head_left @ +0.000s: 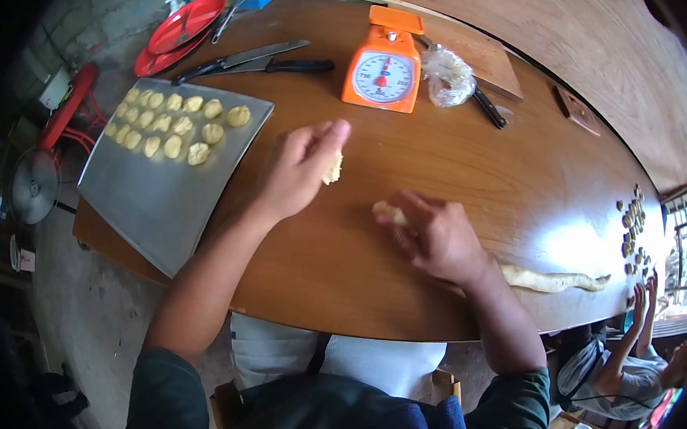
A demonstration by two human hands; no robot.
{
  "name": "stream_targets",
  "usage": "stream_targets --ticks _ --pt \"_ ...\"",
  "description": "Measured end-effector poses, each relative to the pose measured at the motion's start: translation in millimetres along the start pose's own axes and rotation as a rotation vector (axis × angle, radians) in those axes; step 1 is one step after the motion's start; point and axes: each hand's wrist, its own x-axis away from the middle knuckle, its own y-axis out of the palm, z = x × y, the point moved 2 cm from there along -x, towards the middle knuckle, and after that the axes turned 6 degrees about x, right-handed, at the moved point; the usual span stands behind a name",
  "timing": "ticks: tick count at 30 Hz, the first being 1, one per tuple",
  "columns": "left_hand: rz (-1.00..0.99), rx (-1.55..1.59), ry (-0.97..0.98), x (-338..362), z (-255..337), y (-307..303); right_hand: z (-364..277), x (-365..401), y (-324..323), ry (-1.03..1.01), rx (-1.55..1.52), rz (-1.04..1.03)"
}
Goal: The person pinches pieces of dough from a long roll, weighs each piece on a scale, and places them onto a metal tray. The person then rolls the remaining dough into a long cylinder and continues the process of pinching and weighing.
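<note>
My left hand (303, 165) is closed around a piece of pale dough (333, 168), which shows at its palm side above the table. My right hand (437, 232), a little blurred, pinches a smaller lump of dough (391, 213). Under and beyond my right forearm lies a long rope of dough (552, 281), partly hidden by the arm. Left of my left hand is a metal tray (167, 204) with several small flattened dough pieces (182, 125) in rows at its far end.
An orange kitchen scale (384, 67) stands at the back, beside a plastic bag (448, 75) and a knife (489, 109). More knives (251, 58) and red plates (186, 28) lie at back left. Small dark pieces (632, 224) sit far right, near another person (625, 373).
</note>
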Motion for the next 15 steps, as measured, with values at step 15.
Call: stream_targets --ticks 15 --pt "-0.362 0.353 -0.307 9 -18 16 4 -10 -6 0.134 0.056 0.235"
